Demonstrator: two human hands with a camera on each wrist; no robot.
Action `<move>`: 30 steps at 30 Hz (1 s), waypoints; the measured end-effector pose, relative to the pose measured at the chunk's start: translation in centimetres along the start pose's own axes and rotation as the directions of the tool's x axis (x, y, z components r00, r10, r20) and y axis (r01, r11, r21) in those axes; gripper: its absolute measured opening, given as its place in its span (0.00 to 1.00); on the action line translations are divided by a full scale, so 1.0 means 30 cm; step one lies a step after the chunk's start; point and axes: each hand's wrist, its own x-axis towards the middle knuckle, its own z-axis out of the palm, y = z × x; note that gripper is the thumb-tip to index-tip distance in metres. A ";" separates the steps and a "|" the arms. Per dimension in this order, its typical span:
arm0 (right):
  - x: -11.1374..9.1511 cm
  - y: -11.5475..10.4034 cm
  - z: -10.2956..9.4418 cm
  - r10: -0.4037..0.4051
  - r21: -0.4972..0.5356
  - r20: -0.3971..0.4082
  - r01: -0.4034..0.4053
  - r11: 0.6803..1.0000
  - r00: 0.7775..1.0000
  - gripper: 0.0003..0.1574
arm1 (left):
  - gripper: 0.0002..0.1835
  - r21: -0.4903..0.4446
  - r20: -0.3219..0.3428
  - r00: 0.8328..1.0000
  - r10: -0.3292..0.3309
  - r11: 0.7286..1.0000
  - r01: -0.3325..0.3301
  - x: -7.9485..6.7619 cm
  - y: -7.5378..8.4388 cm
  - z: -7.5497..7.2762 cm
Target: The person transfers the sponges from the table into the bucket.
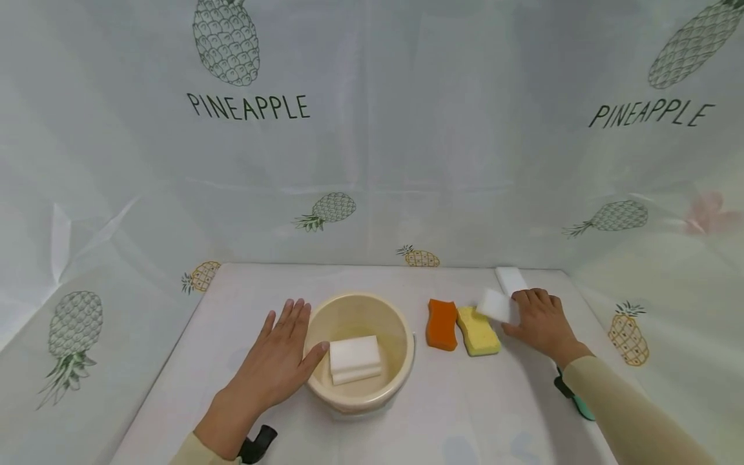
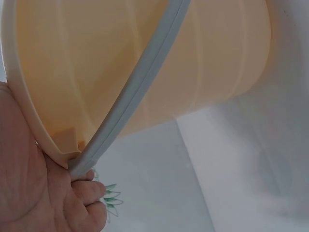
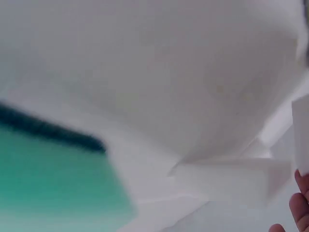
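A cream bucket (image 1: 359,400) with a grey handle (image 2: 130,92) stands near the middle of the table. White sponge blocks (image 1: 354,355) lie inside it, one apparently on another. My left hand (image 1: 267,365) rests against the bucket's left rim, fingers straight and thumb reaching over the edge. To the right, my right hand (image 1: 540,323) pinches a white sponge (image 1: 494,305), held tilted above the table beside a yellow sponge (image 1: 479,332). Only fingertips (image 3: 300,208) and part of that white sponge show in the right wrist view.
An orange sponge (image 1: 442,325) lies between the bucket and the yellow one. Another white block (image 1: 511,279) sits at the table's back right edge. A green sponge with a dark scouring layer (image 1: 583,407) is partly hidden under the right sleeve. A pineapple-printed sheet (image 1: 407,161) hangs behind.
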 end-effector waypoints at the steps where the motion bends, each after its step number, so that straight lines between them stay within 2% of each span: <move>1: 0.001 -0.009 -0.003 -0.002 -0.007 -0.010 0.001 1.000 1.000 0.44 | 0.46 -0.003 -0.001 1.000 0.001 1.000 -0.001 0.001 0.002 0.000; 7: 0.010 -0.043 -0.022 -0.034 -0.076 -0.103 0.026 0.997 0.994 0.47 | 0.46 -0.008 -0.005 1.000 0.006 1.000 -0.006 0.007 0.010 -0.001; 11: 0.023 -0.064 -0.043 -0.078 -0.099 -0.152 0.064 0.993 0.985 0.46 | 0.45 0.007 -0.007 1.000 0.016 1.000 -0.016 0.006 0.009 -0.006; 17: 0.049 -0.103 -0.077 -0.144 -0.135 -0.186 0.120 0.984 0.972 0.42 | 0.43 0.027 -0.019 0.999 0.034 0.999 -0.033 -0.004 -0.001 -0.017; 30: 0.081 -0.230 -0.184 -0.206 -0.172 -0.213 0.170 0.970 0.955 0.41 | 0.45 0.086 -0.029 0.999 0.030 0.996 -0.027 -0.004 0.004 -0.015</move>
